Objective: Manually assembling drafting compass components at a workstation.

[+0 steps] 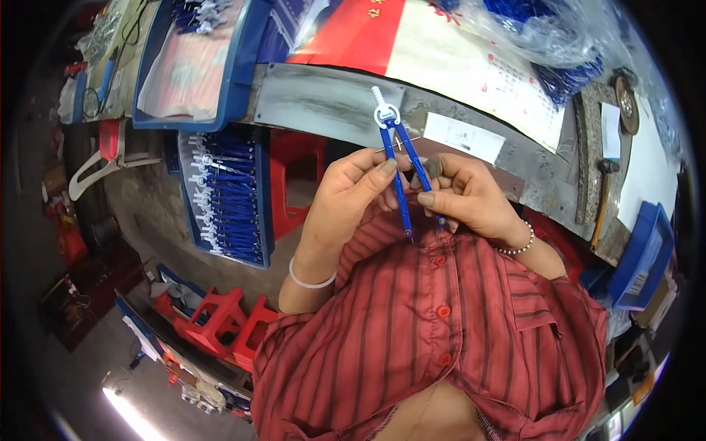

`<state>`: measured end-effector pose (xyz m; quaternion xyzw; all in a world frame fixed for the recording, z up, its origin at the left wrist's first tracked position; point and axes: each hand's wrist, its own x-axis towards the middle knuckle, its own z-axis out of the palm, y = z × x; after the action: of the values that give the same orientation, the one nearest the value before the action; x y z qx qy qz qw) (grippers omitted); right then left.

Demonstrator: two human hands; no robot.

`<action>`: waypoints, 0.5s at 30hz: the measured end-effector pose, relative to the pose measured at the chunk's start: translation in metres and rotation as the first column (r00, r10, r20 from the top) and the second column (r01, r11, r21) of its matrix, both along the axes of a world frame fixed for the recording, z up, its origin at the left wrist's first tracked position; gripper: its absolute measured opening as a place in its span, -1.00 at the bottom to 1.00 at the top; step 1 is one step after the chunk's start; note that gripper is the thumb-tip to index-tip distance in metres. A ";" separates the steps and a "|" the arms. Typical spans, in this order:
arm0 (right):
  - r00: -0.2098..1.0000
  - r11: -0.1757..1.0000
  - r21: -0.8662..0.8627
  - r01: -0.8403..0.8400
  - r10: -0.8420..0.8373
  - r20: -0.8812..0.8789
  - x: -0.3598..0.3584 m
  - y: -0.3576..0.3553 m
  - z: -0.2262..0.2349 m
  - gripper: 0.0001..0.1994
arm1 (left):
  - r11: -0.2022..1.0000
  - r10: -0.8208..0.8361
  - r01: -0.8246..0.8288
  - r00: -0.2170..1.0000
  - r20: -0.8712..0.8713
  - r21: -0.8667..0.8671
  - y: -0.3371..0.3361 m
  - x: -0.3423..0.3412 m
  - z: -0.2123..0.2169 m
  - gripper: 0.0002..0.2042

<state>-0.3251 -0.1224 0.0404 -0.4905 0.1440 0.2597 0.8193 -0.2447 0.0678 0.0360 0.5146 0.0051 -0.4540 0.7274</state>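
A blue drawing compass (398, 158) with a white ring-shaped head and a ribbed white handle is held up in front of my chest, its two legs spread slightly apart and pointing down. My left hand (354, 189) pinches the left leg, thumb on its front. The right leg is gripped by my right hand (471, 192), with the thumb near its lower part. A thin metal rod crosses between the legs at finger height. Some of the fingers behind the compass are hidden.
A blue tray (266, 246) at the left holds rows of similar compasses. Beyond it stands a blue bin (220, 121) with paper and more compasses. The workbench bears a metal plate (316, 99), a white paper slip (465, 137) and a hammer (604, 192). Red stools (217, 312) stand lower left.
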 end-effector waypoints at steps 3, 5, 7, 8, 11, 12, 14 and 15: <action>0.999 0.998 -0.050 -0.032 0.032 -0.005 0.008 0.013 0.001 -0.83 | 0.999 0.046 -0.045 0.998 0.036 -0.006 0.017 0.003 -0.005 -0.76; 0.998 0.995 -0.084 -0.059 0.059 -0.003 0.014 0.021 0.002 -0.83 | 0.995 0.094 -0.096 0.991 0.092 0.016 0.025 0.005 -0.006 -0.73; 0.997 0.986 -0.153 -0.069 0.073 0.020 0.017 0.029 -0.006 -0.83 | 0.839 0.285 -0.528 0.629 0.724 0.129 0.029 0.009 -0.005 -0.67; 0.995 0.983 -0.159 -0.092 0.098 0.031 0.022 0.031 -0.005 -0.83 | 0.800 0.083 -0.557 0.471 0.878 0.223 0.040 0.015 0.004 -0.61; 0.972 0.947 -0.218 -0.237 0.231 -0.051 0.041 0.046 0.011 -0.90 | 0.865 -0.386 -0.327 0.052 0.921 0.381 0.074 0.025 0.021 -0.60; 0.962 0.937 -0.218 -0.273 0.271 -0.038 0.045 0.053 0.012 -0.90 | 0.810 -0.546 -0.294 -0.063 0.836 0.507 0.083 0.022 0.023 -0.67; 0.913 0.888 -0.231 -0.397 0.409 0.004 0.054 0.065 0.011 -0.89 | 0.794 -0.601 -0.162 -0.059 0.797 0.587 0.100 0.014 0.022 -0.68; 0.892 0.866 -0.241 -0.438 0.453 0.008 0.057 0.071 0.008 -0.87 | 0.779 -0.623 -0.178 -0.097 0.777 0.602 0.110 0.010 0.022 -0.66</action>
<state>-0.2680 -0.0511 0.0480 -0.6110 0.0299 0.4071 0.6783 -0.2343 0.1779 0.0576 0.8441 -0.4862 -0.0390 0.2224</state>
